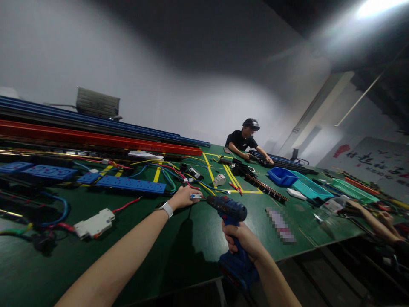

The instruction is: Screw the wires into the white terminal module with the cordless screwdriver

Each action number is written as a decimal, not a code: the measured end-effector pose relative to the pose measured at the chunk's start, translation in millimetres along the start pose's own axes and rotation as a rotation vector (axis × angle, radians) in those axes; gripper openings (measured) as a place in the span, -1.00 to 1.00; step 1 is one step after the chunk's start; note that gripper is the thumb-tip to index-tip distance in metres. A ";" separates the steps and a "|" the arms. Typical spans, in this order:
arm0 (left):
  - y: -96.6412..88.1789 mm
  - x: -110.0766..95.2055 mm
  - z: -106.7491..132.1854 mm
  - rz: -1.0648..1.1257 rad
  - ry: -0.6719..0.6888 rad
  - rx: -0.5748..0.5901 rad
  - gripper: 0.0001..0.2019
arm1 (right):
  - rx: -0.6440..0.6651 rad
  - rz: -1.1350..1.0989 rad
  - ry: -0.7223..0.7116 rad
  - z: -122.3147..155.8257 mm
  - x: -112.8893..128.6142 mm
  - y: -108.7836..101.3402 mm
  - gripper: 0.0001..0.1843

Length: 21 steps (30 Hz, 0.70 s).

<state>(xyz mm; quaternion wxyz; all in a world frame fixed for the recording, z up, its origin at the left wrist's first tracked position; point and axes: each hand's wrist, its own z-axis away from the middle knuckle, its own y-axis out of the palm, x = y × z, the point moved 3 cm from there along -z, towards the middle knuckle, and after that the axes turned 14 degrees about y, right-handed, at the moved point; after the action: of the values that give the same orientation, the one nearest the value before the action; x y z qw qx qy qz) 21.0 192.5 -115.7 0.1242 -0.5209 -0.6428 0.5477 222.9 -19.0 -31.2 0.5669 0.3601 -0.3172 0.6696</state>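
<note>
My right hand (242,239) is wrapped round the grip of a blue cordless drill (230,212) whose nose points left across the green table (191,238). My left hand (182,197), with a white watch on the wrist, pinches a small white and blue part (195,196) right at the drill's tip. A red wire (179,174) runs from that part toward the back of the table.
Blue power strips (131,184), a white breaker (94,223) with wires and long red and blue rails (96,138) lie to the left. Blue and teal bins (281,175) stand at right. One person works at the far end; another person's arm (370,218) reaches in at right.
</note>
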 end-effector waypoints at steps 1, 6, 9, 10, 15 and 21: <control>-0.2 -0.1 -0.1 -0.002 -0.001 0.003 -0.63 | -0.001 0.000 0.001 0.2 0.1 0.2 -0.78; -0.9 -0.6 -0.4 -0.001 0.004 0.016 -0.63 | -0.002 -0.007 -0.002 1.3 0.8 1.1 -0.80; -1.1 -1.1 -0.1 0.008 -0.001 0.012 -0.62 | 0.000 -0.005 0.001 1.2 0.8 1.2 -0.79; -1.2 -1.3 0.0 0.011 -0.003 0.011 -0.62 | 0.000 -0.004 0.004 1.1 0.6 1.2 -0.79; -1.1 -1.7 0.4 0.016 0.002 0.008 -0.62 | 0.002 -0.003 0.012 0.7 -0.5 0.7 -0.78; 0.5 0.1 -0.2 0.015 0.008 0.010 -0.63 | 0.006 -0.010 0.005 -0.1 -1.0 0.2 -0.80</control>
<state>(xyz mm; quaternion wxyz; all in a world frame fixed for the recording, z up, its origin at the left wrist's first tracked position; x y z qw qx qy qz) 21.3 192.6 -116.0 0.1253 -0.5276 -0.6355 0.5496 222.8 -19.5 -32.1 0.5698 0.3616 -0.3118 0.6688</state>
